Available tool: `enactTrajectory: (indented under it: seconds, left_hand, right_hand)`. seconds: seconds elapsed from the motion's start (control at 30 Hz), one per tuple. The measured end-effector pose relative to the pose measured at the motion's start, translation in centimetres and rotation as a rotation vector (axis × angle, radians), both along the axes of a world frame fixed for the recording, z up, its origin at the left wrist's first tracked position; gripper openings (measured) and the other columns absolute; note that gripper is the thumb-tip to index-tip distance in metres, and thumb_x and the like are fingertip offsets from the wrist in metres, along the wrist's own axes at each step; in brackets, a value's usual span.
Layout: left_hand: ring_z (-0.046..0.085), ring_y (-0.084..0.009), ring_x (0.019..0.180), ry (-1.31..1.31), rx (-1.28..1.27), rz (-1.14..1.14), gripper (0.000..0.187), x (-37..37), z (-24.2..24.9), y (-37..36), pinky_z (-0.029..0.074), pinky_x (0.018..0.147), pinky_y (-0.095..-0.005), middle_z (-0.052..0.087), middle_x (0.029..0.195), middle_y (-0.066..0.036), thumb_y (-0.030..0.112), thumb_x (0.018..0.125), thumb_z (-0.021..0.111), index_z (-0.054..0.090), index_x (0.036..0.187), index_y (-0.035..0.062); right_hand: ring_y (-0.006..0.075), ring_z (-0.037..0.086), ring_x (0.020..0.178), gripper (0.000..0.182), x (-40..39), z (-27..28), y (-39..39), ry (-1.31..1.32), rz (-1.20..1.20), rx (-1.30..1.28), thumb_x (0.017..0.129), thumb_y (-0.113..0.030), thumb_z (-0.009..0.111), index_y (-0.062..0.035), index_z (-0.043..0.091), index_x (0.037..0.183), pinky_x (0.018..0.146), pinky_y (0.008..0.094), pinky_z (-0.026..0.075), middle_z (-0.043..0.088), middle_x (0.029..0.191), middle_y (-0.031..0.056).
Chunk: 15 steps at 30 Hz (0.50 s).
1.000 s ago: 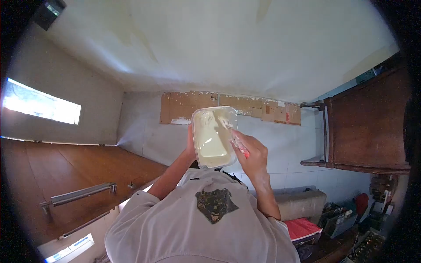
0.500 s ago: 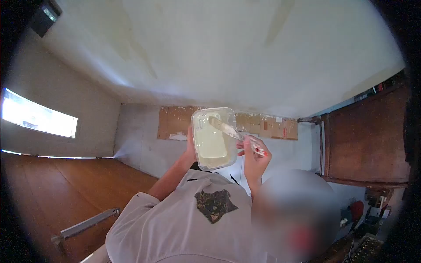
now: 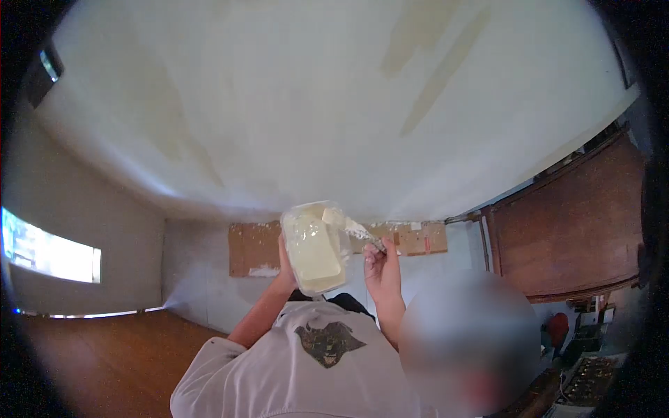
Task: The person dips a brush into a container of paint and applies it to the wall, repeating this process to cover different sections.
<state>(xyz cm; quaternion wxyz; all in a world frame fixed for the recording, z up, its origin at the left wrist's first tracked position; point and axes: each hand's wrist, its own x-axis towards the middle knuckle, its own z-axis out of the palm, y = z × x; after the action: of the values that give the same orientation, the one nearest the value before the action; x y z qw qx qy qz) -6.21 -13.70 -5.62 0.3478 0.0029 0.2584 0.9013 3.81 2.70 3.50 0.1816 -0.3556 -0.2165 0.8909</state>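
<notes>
A clear plastic tub (image 3: 323,287) is up in front of the person's tummy, held in the air over the floor (image 3: 195,272). It is a box shape with round corners, and it tips a little to one side. Inside is a pale, creamy liquid (image 3: 315,251). It looks smooth and wet, with small shiny spots near the far end. The clear sides of the tub stand up higher than the liquid. How deep it goes, I cannot tell.

The left hand (image 3: 285,268) holds the tub by its left side. The right hand (image 3: 383,268) pinches the handle of a brush (image 3: 357,231), with the fingers close together. White stuff is all over the brush. Its tip is over the tub, at the far right corner, but I cannot tell if it touches the liquid.

Past the tub, flat brown cardboard (image 3: 251,247) lies on the floor along the bottom of a big pale wall (image 3: 300,104). The cardboard has white spots and a white patch on it. The wall has tan streaks. The person wears a light shirt (image 3: 272,380) with a dark picture on the front. Brown wooden furniture (image 3: 564,223) is off to the right.
</notes>
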Motion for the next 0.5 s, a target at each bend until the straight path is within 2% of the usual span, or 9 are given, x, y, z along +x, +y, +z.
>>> enactTrajectory:
  seconds: [0.17,0.5]
  left_hand:
    - [0.059,-0.0258,0.114,-0.076,0.101,0.025,0.068,-2.2,-0.3,0.3,0.05,0.096,-0.0454,0.056,0.13,-0.009,0.062,0.095,0.027,0.043,0.139,0.0134]
    - [0.057,-0.0262,0.116,-0.025,0.104,-0.046,0.067,-6.6,0.1,4.7,0.049,0.097,-0.0461,0.054,0.132,-0.009,0.061,0.095,0.029,0.041,0.14,0.0138]
  right_hand:
    - [0.0145,0.065,0.059,0.013,-1.8,0.3,0.7,0.048,-0.013,-0.153,0.091,-0.022,0.063,-0.0098,0.061,0.09,0.051,0.0213,0.055,0.067,0.071,0.009]
    - [0.0136,0.065,0.061,0.023,-6.3,4.2,7.2,0.296,-0.044,-0.152,0.092,-0.026,0.061,-0.0046,0.062,0.085,0.053,0.021,0.056,0.067,0.071,0.0076]
